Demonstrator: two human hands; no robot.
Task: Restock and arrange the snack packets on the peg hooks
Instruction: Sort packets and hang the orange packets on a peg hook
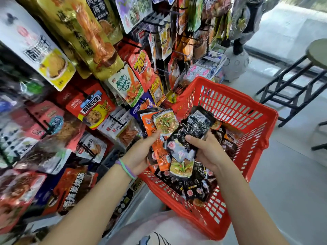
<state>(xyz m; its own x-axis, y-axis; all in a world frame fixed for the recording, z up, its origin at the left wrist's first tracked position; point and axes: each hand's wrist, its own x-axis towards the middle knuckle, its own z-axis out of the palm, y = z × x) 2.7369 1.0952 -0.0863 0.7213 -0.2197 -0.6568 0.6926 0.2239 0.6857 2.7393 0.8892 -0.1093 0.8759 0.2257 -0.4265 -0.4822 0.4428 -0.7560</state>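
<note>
Crowded peg hooks [122, 119] fill the display rack on the left, already hung with many snack packets [95, 110]; a red basket [230, 106] beside it is far from empty, so most restocking seems left to do. The person's left hand [139, 152] pinches a small fan of packets, a green one [165, 120] on top, over the basket's left rim. The right hand [203, 147] curls round a black packet [192, 128], whose long axis slants from the palm up and away toward the basket's far wall. None is going onto a hook yet.
</note>
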